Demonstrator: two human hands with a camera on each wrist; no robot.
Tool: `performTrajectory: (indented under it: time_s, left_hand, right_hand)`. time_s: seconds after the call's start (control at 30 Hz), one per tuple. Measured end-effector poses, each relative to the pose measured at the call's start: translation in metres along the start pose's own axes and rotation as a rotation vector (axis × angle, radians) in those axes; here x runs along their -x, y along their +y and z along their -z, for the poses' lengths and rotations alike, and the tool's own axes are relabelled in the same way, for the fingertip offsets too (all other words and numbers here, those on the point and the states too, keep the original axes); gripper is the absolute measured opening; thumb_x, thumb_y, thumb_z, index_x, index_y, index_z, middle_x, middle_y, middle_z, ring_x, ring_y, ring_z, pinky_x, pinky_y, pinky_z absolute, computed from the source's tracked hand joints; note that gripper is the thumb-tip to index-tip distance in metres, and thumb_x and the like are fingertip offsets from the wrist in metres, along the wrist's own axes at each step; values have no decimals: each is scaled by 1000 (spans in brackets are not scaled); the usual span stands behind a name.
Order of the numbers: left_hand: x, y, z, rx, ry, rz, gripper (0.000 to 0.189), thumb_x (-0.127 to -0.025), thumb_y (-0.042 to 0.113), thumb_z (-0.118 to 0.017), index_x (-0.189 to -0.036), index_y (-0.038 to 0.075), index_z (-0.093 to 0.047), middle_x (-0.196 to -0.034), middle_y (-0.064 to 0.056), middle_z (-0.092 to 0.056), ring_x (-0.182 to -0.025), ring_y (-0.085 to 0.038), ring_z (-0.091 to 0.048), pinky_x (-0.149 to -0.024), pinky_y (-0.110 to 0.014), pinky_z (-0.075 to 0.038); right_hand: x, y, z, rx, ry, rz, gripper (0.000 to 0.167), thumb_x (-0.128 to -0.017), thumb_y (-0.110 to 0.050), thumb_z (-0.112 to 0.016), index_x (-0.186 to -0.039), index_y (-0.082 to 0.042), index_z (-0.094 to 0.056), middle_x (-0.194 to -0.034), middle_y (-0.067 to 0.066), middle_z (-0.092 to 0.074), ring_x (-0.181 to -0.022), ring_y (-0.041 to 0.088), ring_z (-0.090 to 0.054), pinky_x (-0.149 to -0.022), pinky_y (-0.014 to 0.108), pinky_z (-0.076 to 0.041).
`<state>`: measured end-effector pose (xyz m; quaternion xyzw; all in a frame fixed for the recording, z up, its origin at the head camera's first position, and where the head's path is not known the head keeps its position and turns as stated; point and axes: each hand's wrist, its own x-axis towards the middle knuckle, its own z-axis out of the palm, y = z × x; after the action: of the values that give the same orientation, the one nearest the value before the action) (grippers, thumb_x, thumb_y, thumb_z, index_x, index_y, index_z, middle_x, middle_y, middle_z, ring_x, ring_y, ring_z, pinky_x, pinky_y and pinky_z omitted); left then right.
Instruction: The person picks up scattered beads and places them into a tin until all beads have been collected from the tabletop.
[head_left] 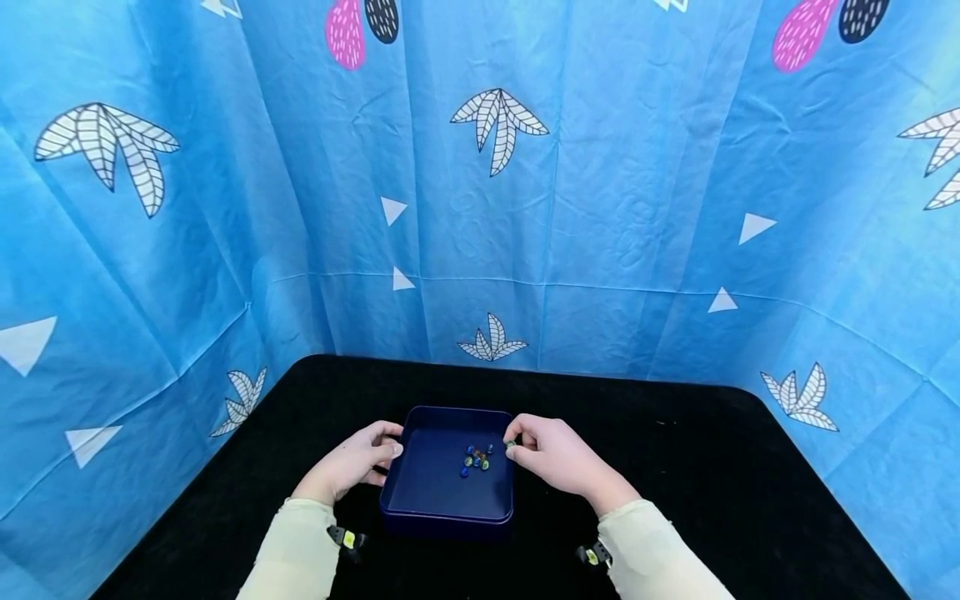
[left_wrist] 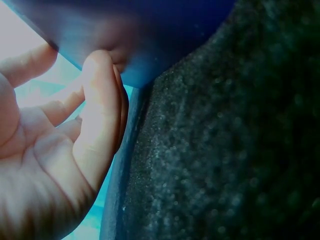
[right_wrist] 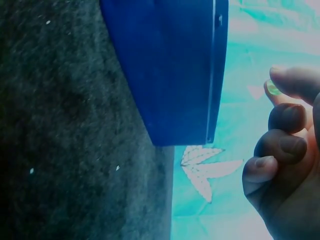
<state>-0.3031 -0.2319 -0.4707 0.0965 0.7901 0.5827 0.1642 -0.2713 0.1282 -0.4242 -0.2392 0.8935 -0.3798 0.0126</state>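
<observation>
A dark blue square tray (head_left: 446,516) with raised walls sits on the black-covered table. Several small glass marbles (head_left: 484,464), blue, green and amber, lie in a cluster on its floor, right of centre. My left hand (head_left: 347,467) rests at the tray's left side; in the left wrist view its fingertips (left_wrist: 98,62) touch the outer wall. My right hand (head_left: 558,454) is over the tray's right rim, pinching a greenish glass marble (right_wrist: 273,87) between thumb and forefinger. The other fingers of that hand are curled in.
Black cloth (head_left: 675,492) covers the table around the tray. A blue patterned curtain (head_left: 480,225) hangs behind and along both sides. A few small light specks (right_wrist: 117,168) show on the cloth right of the tray. Pale sleeves (head_left: 296,546) cover both forearms.
</observation>
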Motion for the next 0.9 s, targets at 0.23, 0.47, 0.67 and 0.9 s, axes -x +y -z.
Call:
performTrajectory:
  time_s: [0.23, 0.47, 0.67, 0.9]
  left_hand:
    - [0, 0, 1, 0, -4, -8, 51, -103, 22, -58, -146, -2, -41, -121, -20, -59, -95, -30, -63, -76, -42, -58]
    - [1, -1, 1, 14, -17, -17, 53, -104, 23, -59, -146, -3, -40, -121, -22, -60, -96, -30, -64, -76, -43, -58]
    - [-1, -2, 2, 18, -33, -25, 50, -105, 21, -57, -145, -4, -40, -121, -24, -59, -95, -31, -64, -76, -43, -58]
    - [-3, -4, 2, 20, -39, -27, 49, -105, 19, -55, -145, -4, -40, -121, -25, -59, -95, -31, -65, -76, -43, -58]
  right_hand:
    - [-6, -7, 1, -1, -10, 22, 8, -97, -24, -67, -102, -31, -65, -62, -6, -47, -47, 11, -43, -55, 30, -46]
    - [-11, -17, 1, -2, -40, 25, 8, -98, -25, -66, -105, -31, -65, -63, -7, -46, -47, 10, -41, -59, 30, -47]
    - [-16, -19, 1, 16, -39, 44, 9, -98, -26, -66, -106, -29, -65, -62, -7, -47, -47, 9, -42, -57, 30, -46]
    - [-19, -18, 2, 27, -38, 41, 9, -97, -26, -66, -105, -29, -65, -62, -7, -46, -48, 10, -42, -56, 30, -45]
